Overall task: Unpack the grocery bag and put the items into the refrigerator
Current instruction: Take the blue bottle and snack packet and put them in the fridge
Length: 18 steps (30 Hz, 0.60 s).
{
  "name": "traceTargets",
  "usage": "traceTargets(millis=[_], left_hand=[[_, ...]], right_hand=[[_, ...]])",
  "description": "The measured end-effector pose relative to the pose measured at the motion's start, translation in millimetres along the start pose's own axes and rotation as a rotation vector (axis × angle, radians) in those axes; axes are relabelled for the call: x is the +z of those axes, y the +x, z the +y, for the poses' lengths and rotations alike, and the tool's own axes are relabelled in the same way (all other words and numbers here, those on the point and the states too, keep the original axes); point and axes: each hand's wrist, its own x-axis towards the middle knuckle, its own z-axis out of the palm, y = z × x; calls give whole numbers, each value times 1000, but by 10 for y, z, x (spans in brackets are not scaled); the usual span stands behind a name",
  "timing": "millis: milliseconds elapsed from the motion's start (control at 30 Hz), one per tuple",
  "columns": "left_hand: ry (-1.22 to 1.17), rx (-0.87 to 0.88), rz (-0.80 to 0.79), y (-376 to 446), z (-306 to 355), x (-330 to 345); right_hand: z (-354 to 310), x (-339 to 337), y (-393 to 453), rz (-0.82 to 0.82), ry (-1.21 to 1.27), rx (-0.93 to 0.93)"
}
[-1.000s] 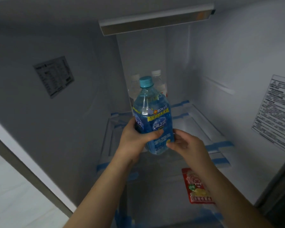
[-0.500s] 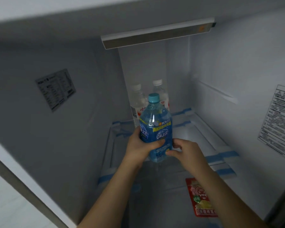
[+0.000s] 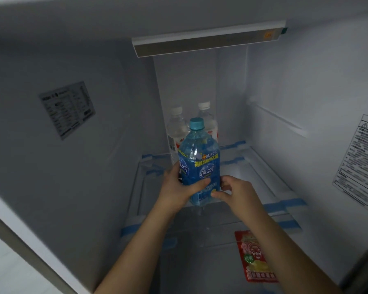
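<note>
Both my hands are on the blue bottle [image 3: 198,164]. Left grip [image 3: 180,187] wraps the bottle's lower left side, thumb across the front label, clenched on it. Right grip [image 3: 235,192] has fingertips [image 3: 216,194] pressed to the lower right of the bottle, lighter hold, palm just off it.

Left to right:

Left fridge wall [image 3: 106,124] carries a small sticker [image 3: 67,109], text too blurred to read.

The bottle stands upright over the front part of the glass shelf [image 3: 261,172], near centre. Teal cap [image 3: 197,123] on top, blue liquid, blue label with yellow band. I cannot tell if its base touches the shelf or sits just above it.

Behind it, at the back of the same shelf, two clear bottles [image 3: 175,128] with white caps, upright, side by side, partly hidden by the blue one.

Above, a light bar [image 3: 208,42] runs across the ceiling of the compartment.

The shelf has blue tape strips [image 3: 293,203] at its edges.

Below the shelf, right of my right forearm, a red snack packet [image 3: 255,257] lies flat on the lower level.

Right wall holds a large white label [image 3: 361,164], print unreadable.
</note>
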Motion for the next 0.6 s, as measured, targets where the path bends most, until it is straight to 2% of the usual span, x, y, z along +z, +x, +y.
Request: traceTargets(millis=[200,467,600], left_hand=[[55,-16,124,-52,-21,-7],[51,-38,148,-12,-20,-52],[257,-62,121,-52,40,-55]], right_hand=[[-42,94,13,77,-94,10],[-192,227,-2,145,-268,62],[-190,215,-27,145,-363,16]])
